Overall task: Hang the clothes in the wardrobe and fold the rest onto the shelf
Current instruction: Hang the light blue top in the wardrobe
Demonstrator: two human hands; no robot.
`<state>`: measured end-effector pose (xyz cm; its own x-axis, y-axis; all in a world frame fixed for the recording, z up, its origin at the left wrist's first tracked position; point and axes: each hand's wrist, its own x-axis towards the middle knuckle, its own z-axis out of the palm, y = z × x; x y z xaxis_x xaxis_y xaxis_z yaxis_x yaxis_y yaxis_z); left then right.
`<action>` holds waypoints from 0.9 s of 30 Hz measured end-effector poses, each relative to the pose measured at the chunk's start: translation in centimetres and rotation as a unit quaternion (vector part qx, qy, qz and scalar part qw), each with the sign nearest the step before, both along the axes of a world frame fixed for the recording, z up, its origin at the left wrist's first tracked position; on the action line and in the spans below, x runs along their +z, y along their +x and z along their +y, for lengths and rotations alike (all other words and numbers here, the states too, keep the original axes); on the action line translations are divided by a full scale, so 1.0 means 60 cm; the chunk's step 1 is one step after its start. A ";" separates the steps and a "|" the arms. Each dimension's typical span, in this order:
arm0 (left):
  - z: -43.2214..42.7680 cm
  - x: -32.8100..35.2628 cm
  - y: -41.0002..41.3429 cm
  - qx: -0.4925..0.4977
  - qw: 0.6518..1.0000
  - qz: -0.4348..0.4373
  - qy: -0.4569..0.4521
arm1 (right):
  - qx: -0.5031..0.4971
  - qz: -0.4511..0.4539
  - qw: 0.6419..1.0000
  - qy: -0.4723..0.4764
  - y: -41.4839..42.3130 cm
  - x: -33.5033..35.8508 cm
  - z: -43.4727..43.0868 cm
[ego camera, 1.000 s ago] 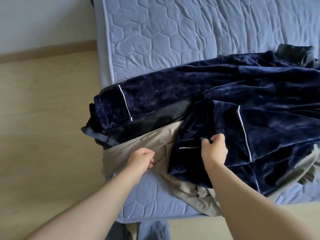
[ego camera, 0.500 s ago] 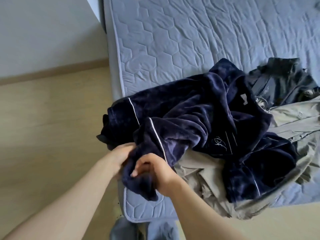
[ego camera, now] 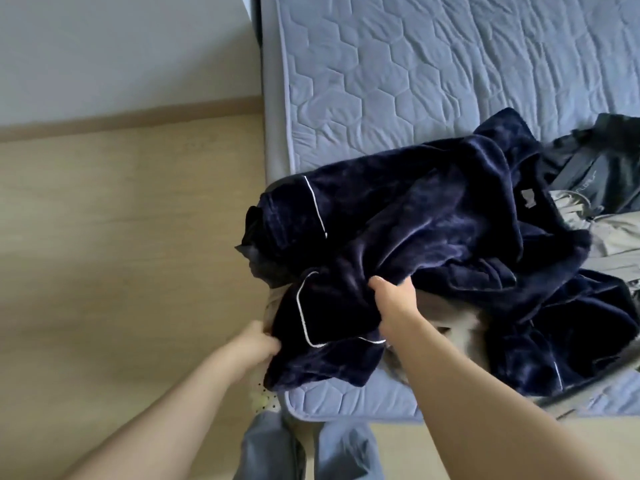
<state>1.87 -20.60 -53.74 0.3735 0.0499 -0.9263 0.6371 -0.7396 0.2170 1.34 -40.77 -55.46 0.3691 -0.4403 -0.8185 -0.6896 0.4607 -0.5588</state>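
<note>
A navy velvet robe (ego camera: 433,216) with white piping lies bunched on the near left corner of the bed (ego camera: 415,64). My left hand (ego camera: 258,342) grips its lower edge at the corner of the mattress. My right hand (ego camera: 394,299) clutches a fold of the robe further right, fingers buried in the cloth. Under the robe lies a beige garment (ego camera: 613,237), showing at the right. A dark grey garment (ego camera: 602,161) sits behind it at the right edge.
The bed has a blue quilted cover with a hexagon pattern. Pale wooden floor (ego camera: 121,254) spreads to the left, with a skirting board and wall (ego camera: 104,46) beyond. My legs in blue-grey trousers (ego camera: 311,452) stand against the bed's near edge.
Both hands have gathered the robe toward the bed's corner. The right hand let go of its earlier fold and took hold higher and to the right. The view shifted right.
</note>
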 end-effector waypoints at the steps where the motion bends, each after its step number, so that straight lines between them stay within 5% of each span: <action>1: 0.000 -0.003 0.012 0.090 0.991 -0.096 0.032 | 0.074 -0.019 0.997 -0.016 -0.011 0.003 0.024; 2: -0.003 -0.001 0.029 0.174 0.973 -0.148 0.038 | 0.159 -0.036 0.986 -0.031 -0.025 0.007 0.046; 5: -0.035 0.006 0.076 0.306 0.943 -0.094 -0.091 | 0.397 -0.053 0.916 0.022 -0.066 0.012 0.098; 8: -0.065 -0.013 0.082 0.127 0.982 -0.096 -0.099 | 0.507 -0.018 0.848 0.156 -0.083 0.014 0.100; 10: -0.070 -0.035 0.077 0.034 0.994 -0.096 -0.043 | 0.476 -0.001 0.872 0.116 -0.082 0.018 0.078; 13: -0.064 -0.050 0.073 0.102 0.991 -0.085 -0.011 | 0.279 0.029 0.955 -0.092 -0.073 0.015 0.023; 16: -0.052 -0.053 0.065 0.121 0.990 -0.075 -0.010 | 0.205 0.100 0.909 -0.349 -0.042 0.005 -0.028; 18: -0.046 -0.047 0.066 0.113 0.991 -0.067 -0.007 | 0.168 0.139 0.893 -0.395 -0.010 -0.003 -0.052; 21: -0.046 -0.042 0.077 0.106 0.992 -0.059 -0.018 | 0.159 0.154 0.919 -0.325 0.022 -0.013 -0.072; 24: -0.049 -0.028 0.081 0.116 0.992 -0.043 -0.012 | 0.051 0.052 0.989 -0.127 0.034 -0.011 -0.057; 27: -0.044 -0.006 0.074 0.157 0.987 -0.035 -0.020 | 0.067 0.020 0.997 0.014 0.034 0.010 -0.029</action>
<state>6.28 -23.27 -54.08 0.4090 0.1376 -0.9021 0.8154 -0.4989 0.2936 3.37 -42.49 -54.84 0.3903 -0.3655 -0.8450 -0.7669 0.3789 -0.5180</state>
